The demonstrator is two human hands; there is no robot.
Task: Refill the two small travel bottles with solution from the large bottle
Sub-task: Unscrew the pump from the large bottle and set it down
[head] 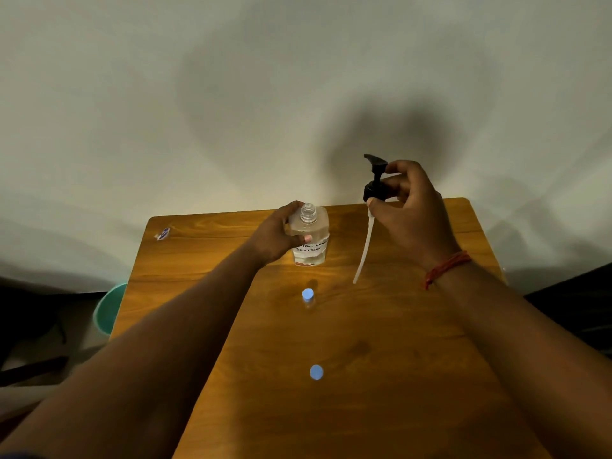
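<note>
The left hand [276,238] is wrapping its grip closed around the large bottle [310,238], which is standing upright on the far middle of the tabletop [397,342] with its threaded neck open, while the right hand [409,210] is pinching its grip closed on the black pump head [375,183], holding it up in the air just right of the bottle with the long white dip tube [364,246] hanging down and slanting toward the wood. The two small travel bottles are standing nearer: one with a blue cap [308,294] just in front of the large bottle, the other [316,372] well nearer along the same line, both apparently capped. The likeliest trouble is the tube dripping solution onto the tabletop, or swinging into the nearer small bottle and toppling it, since those bottles look light and narrow. The open large bottle is another risk: a nudge from the left forearm or a careless tilt could spill it, and pouring from so wide a neck into such small mouths is likely to overshoot. The large bottle is sitting close to the far edge by the wall, so there is little room behind it. The right side of the tabletop is offering open room for laying the pump down, and the left side is bare apart from a small sticker [162,233] near the far left corner; a green bin [109,309] is standing below the left edge.
</note>
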